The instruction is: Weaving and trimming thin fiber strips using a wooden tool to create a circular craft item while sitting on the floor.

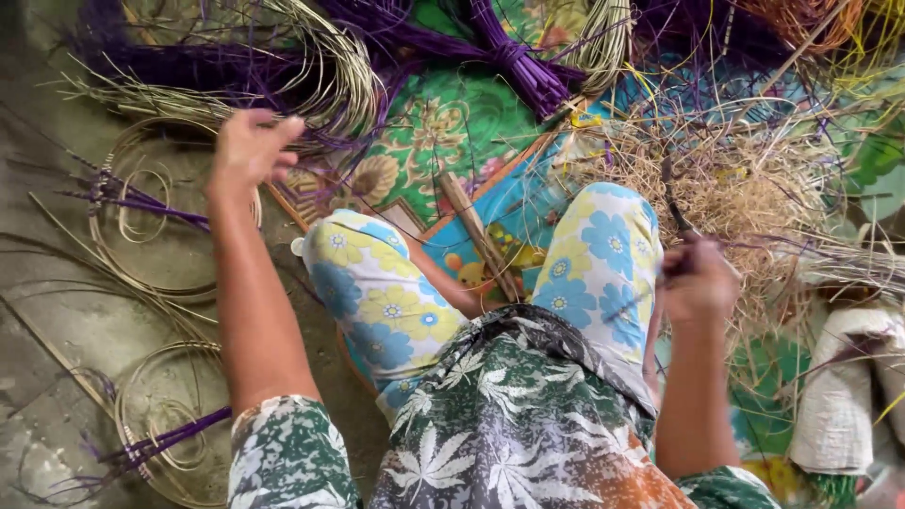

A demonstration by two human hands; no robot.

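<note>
At upper left of the frame, the left hand (247,148) hovers with fingers loosely curled, gripping nothing, just over the pale cane coils (316,75). At right, the right hand (698,280) pinches a dark strand (671,203) beside the straw pile (745,179).

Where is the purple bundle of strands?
In the head view, the purple bundle lies at top centre on the floral mat, between two pale cane coils, beyond the knees.

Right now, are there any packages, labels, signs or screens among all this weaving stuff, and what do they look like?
No labels, signs or screens show.
Whitish woven sack roll: lower right edge, beside the right hand; a fat, crumpled cylinder, off-white. The nearest thing to a package.
Printed floor mat: under the legs; green, blue and orange flower pictures, not a sign.
</note>
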